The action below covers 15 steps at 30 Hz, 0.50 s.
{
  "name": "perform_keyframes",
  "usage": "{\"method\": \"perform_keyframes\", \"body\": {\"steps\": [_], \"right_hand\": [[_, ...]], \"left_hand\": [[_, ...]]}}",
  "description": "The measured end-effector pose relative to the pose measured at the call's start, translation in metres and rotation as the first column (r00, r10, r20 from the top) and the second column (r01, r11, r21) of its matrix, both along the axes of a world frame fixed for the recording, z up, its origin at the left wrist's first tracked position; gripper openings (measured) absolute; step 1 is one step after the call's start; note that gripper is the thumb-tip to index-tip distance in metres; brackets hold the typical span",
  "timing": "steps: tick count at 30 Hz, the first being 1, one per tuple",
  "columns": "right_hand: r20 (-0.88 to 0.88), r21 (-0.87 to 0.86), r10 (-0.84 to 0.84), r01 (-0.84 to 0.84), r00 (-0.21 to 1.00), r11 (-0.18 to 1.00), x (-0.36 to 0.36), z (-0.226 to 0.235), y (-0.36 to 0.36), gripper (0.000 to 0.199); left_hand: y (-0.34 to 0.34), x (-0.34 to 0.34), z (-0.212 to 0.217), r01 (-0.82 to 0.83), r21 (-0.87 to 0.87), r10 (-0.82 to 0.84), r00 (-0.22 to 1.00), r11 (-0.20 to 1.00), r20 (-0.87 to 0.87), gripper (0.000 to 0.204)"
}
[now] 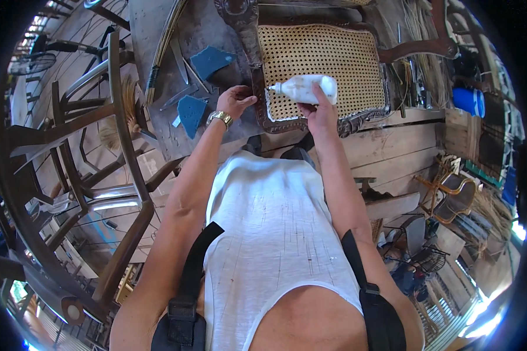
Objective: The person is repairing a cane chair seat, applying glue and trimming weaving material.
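Note:
My right hand (322,111) is wrapped round a white squeeze bottle (304,89), tilted on its side with its narrow nozzle pointing left. The bottle is over the woven cane panel (328,50) of a chair part, and its tip is close to the panel's left edge. A line of white runs along the panel's left and lower edges. Around the cane goes a dark carved wooden frame (261,111). My left hand (238,100), with a gold watch at the wrist, is beside the frame's left side, fingers bent and apart from the thumb, with nothing seen in it.
On the worktable (152,35) to the left lie blue angular pieces (212,61), a knife-like blade (178,58) and a bundle of cane strips (161,50). Dark wooden chair frames (120,117) stack up at the left. A blue container (468,102) is at the right.

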State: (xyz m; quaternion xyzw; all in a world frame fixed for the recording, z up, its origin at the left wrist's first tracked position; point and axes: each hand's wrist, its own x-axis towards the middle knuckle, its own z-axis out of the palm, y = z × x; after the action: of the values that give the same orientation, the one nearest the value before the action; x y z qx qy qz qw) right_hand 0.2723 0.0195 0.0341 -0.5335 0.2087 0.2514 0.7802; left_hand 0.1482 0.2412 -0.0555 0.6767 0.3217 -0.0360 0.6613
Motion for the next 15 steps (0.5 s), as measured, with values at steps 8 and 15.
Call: {"method": "perform_keyframes", "body": {"steps": [8, 15], "right_hand": [[0.164, -0.051, 0.011, -0.003, 0.986, 0.999, 0.016, 0.002, 0.025, 0.036], [0.174, -0.055, 0.053, -0.044, 0.983, 0.998, 0.019, -0.003, 0.032, 0.035]], "left_hand": [[0.004, 0.0, 0.007, -0.006, 0.021, 0.006, 1.0, 1.0, -0.002, 0.058], [0.005, 0.001, 0.009, 0.019, 0.04, -0.018, 0.999, 0.999, -0.03, 0.057]]}}
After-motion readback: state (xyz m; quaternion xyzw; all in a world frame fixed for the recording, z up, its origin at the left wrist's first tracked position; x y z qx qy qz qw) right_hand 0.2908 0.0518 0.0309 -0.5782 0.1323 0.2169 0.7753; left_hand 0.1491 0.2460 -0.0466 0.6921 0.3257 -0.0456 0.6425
